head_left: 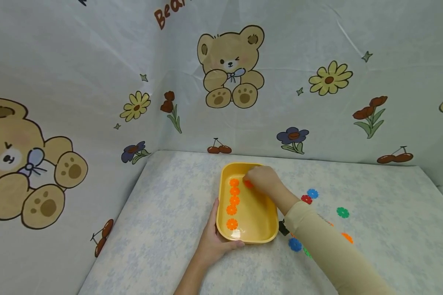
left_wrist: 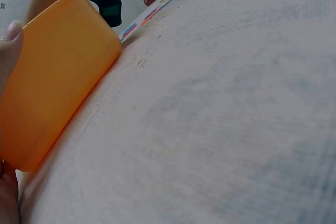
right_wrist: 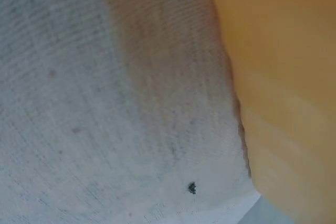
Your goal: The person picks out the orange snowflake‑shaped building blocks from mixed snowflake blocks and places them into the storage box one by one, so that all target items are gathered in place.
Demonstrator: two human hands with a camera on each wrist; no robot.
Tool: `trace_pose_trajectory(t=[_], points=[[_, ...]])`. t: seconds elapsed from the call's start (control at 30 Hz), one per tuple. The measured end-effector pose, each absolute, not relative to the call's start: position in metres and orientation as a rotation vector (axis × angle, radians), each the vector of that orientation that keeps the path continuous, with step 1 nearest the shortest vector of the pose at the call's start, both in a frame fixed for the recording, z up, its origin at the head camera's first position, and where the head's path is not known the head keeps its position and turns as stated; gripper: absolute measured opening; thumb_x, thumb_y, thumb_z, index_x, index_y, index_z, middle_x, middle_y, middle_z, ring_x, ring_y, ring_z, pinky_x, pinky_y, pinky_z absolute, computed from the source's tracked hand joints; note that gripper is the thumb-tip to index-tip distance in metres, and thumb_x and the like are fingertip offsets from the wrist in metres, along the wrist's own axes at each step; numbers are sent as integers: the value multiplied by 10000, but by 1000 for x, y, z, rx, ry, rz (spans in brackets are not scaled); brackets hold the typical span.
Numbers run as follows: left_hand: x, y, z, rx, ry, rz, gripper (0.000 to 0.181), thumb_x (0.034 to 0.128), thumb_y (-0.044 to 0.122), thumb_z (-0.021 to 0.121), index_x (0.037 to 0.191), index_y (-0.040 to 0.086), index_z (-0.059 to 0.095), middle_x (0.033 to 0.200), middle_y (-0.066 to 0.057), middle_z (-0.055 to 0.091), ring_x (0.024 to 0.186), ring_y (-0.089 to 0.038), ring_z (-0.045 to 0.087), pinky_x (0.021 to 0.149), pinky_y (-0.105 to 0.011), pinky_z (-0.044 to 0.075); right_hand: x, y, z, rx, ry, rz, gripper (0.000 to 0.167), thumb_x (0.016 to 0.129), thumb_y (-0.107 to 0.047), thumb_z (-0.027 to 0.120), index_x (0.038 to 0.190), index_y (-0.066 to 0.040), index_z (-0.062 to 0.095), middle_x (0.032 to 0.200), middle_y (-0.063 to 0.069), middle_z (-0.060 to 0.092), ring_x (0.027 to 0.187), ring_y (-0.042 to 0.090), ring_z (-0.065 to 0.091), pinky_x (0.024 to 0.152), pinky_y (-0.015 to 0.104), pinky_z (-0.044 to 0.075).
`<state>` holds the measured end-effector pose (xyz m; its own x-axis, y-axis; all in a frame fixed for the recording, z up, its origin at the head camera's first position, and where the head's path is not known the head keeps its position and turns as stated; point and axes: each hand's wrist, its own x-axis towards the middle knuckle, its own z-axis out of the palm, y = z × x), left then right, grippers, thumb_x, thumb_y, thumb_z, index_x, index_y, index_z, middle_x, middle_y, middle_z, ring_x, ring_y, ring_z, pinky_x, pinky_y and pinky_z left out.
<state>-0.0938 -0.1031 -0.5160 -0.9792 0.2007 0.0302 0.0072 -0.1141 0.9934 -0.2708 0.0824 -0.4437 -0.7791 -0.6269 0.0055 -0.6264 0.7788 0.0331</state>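
A yellow tray (head_left: 260, 223) stands on the table, with several orange flower-shaped pieces (head_left: 234, 200) in a column along its left side. My left hand (head_left: 211, 243) grips the tray's near left corner, thumb along the front edge; the left wrist view shows the tray's wall (left_wrist: 63, 72) beside the thumb. Over the tray's far right part, my right hand (head_left: 263, 180) pinches a red-orange piece (head_left: 248, 184) near the tray's floor; its fingertips are partly hidden. Only the tray's outer wall (right_wrist: 283, 98) and the cloth appear in the right wrist view, not the hand.
Right of the tray lie loose flower pieces: blue (head_left: 312, 193), red (head_left: 307, 199), green (head_left: 342, 212), orange (head_left: 347, 237) and another blue one (head_left: 295, 244). The right sleeve (head_left: 328, 246) hides part of them. A bear-print cloth (head_left: 280, 82) hangs behind the table.
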Motion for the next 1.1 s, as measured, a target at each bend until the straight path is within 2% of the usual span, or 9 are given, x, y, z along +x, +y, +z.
trace_pose_trajectory(t=[0.13,0.23,0.33,0.43,0.6,0.77,0.83,1.0,1.1], points=[[-94,-103,-516,233,2000,2240,1284,731,113,888,1603,318,-33,1681,9,90,1482,-255,326,1104,-209,396,-270,82,-444,1058,-2933,-94,164,905,-75,649,790,-184,694,634,-31,500,608,188,446,622,340,476],[-94,-102,-516,229,2016,2228,1282,733,116,887,1602,324,-32,1680,9,99,1477,-247,335,1102,-197,394,-270,84,-442,1043,-2953,-70,159,920,-81,634,822,-181,708,689,-15,581,637,200,504,649,353,506],[-94,-102,-516,231,2044,2212,1281,736,122,887,1604,310,-36,1680,7,100,1478,-241,333,1106,-190,387,-268,88,-438,1001,-2979,55,164,944,-81,633,1010,-171,754,900,22,691,760,223,616,742,383,565],[-94,-102,-516,226,2057,2205,1281,735,127,888,1605,303,-35,1679,20,101,1482,-224,325,1111,-186,379,-265,95,-428,963,-2961,252,282,945,-92,662,1211,-165,720,1097,58,689,871,239,656,801,404,583],[-93,-102,-515,208,2079,2192,1290,723,131,896,1605,306,-29,1677,41,108,1486,-199,316,1119,-189,368,-254,115,-407,887,-2910,495,328,947,-109,671,1273,-147,682,1178,80,652,908,242,645,814,411,581],[-93,-102,-517,206,2094,2183,1300,715,133,902,1606,301,-30,1674,52,109,1491,-190,305,1134,-203,351,-241,148,-398,797,-2916,583,282,962,-136,655,1242,-143,689,1147,66,662,966,260,647,853,446,575],[-93,-102,-517,195,2087,2183,1303,712,130,904,1606,304,-28,1672,59,108,1491,-187,304,1136,-213,352,-233,163,-400,760,-2942,597,277,963,-144,656,1237,-142,691,1117,57,671,952,257,646,827,442,580],[-93,-103,-517,186,2069,2183,1297,714,141,904,1602,330,-21,1672,57,101,1489,-197,308,1133,-227,363,-210,195,-414,722,-3068,576,257,944,-169,686,1199,-156,706,1037,8,683,888,193,632,786,402,591],[-93,-103,-517,192,2069,2188,1284,722,128,897,1602,334,-16,1675,42,99,1488,-210,310,1133,-230,365,-196,210,-423,761,-3183,598,257,922,-185,713,1179,-173,715,1009,-41,670,899,148,609,805,383,585]])
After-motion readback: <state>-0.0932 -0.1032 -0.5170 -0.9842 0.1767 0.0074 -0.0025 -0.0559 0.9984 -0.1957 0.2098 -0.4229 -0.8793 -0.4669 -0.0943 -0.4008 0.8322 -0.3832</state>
